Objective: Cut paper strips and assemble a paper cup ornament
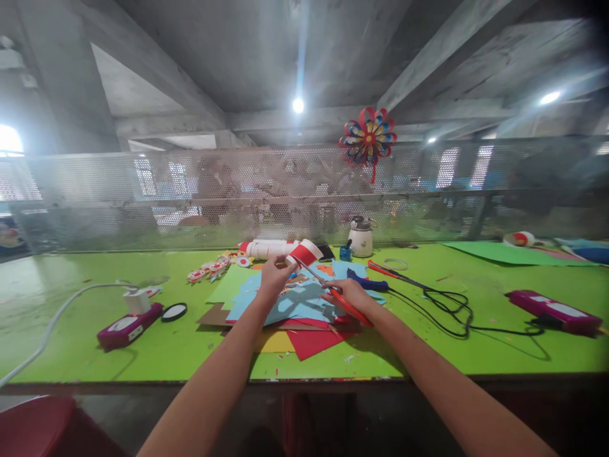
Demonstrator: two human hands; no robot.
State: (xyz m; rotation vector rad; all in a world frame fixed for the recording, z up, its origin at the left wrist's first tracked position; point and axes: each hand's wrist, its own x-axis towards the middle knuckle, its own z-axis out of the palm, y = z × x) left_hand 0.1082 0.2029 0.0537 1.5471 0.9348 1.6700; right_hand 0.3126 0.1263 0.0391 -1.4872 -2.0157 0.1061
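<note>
Cutting red paper strip (304, 252), scissors (343, 304)

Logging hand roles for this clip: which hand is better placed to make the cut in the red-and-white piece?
Right. The right hand grips the red scissors, blades pointing at the red-and-white piece, which the left hand holds up.

Bright, hazy indoor scene. A ceiling lamp (298, 105) glares at centre top with a pale streak rising from it; more lamps flare at upper right, and a window (8, 139) blows out white at far left. The green desk (71, 343) is evenly lit, with soft shadows beneath the arms and paper. Wide-angle distortion bends the edges and corners darken. Behind the mesh (95, 197), shapes are blurred, perhaps people.
</note>
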